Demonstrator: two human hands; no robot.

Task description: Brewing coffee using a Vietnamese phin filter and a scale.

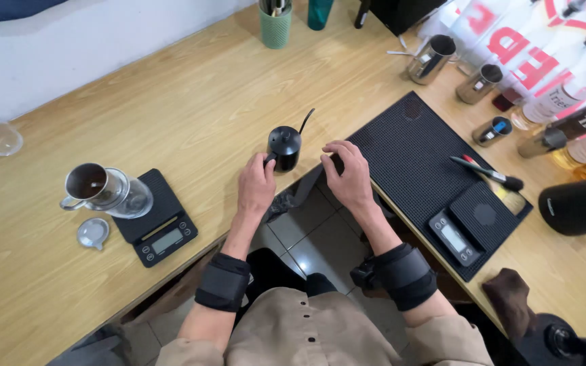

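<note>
Two bare hands rest at the near edge of a wooden counter (191, 102), either side of a small black gooseneck kettle (284, 147) that stands upright on the wood, its thin spout rising to the far right. The left hand (256, 186) has its fingers curled about the kettle's handle at the pot's left side, though the handle is mostly hidden, so how firm the clasp is cannot be told. The right hand (349, 173) lies loosely spread, holding nothing, its fingertips on the counter edge just right of the kettle and beside a black rubber bar mat (412, 152). Nothing stands between the hands and the kettle.

On the mat's near right corner sits a small black scale (466, 227), with a dark-handled brush (490, 173) lying just beyond it. To the left, well apart from the hands, a second black scale (156, 218) carries a glass server topped by a metal dripper (103, 190), which seems to hold dark grounds. A small round lid (93, 232) lies on the wood just left of that scale. Far right stand several steel cups (432, 57) and bottles (564, 125); a green ribbed holder (275, 27) stands at the far edge. Grey floor tiles (306, 230) show below the counter.
</note>
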